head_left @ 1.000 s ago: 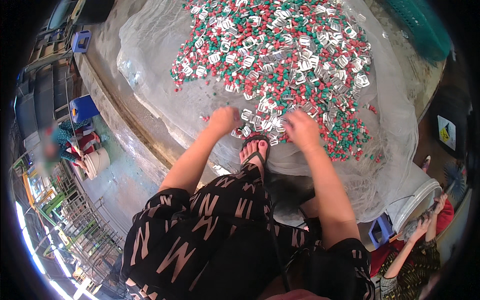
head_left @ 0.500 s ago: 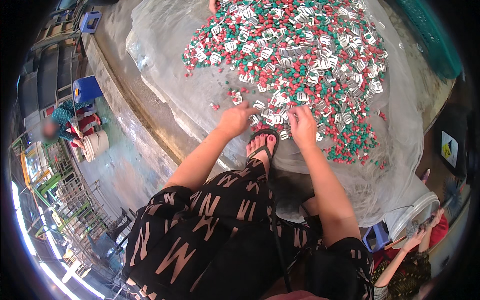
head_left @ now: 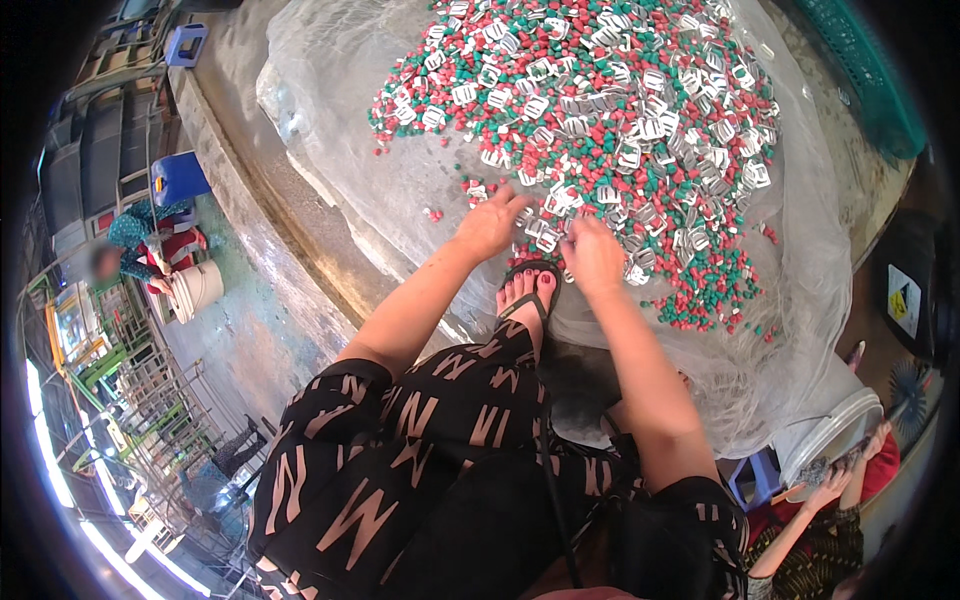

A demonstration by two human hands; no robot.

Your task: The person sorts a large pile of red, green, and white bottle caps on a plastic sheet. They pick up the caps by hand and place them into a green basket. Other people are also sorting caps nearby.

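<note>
A broad heap of red, green and white pebble-like tumbling chips (head_left: 700,285) lies mixed with silvery slotted metal buckles (head_left: 655,125) on a pale mesh sheet (head_left: 340,120). At the near edge of the heap, my left hand (head_left: 490,225) reaches in from the left, its fingers curled together above a few buckles. My right hand (head_left: 596,258) is opposite, thumb and fingers pinched beside a small cluster of buckles (head_left: 543,235). Whatever either hand holds is too small or hidden to make out. My sandalled foot (head_left: 528,290) rests just below the hands.
Toward the upper right stands a green plastic basket (head_left: 870,80). A person at lower right works by a white bucket (head_left: 830,430); another person at far left sits by a white bucket (head_left: 195,290). A blue container (head_left: 180,178) and a concrete ledge (head_left: 270,220) are on the left.
My left hand has shifted slightly up and right over the buckles. My right hand has moved a little left and down. A hand at the top edge has left the view.
</note>
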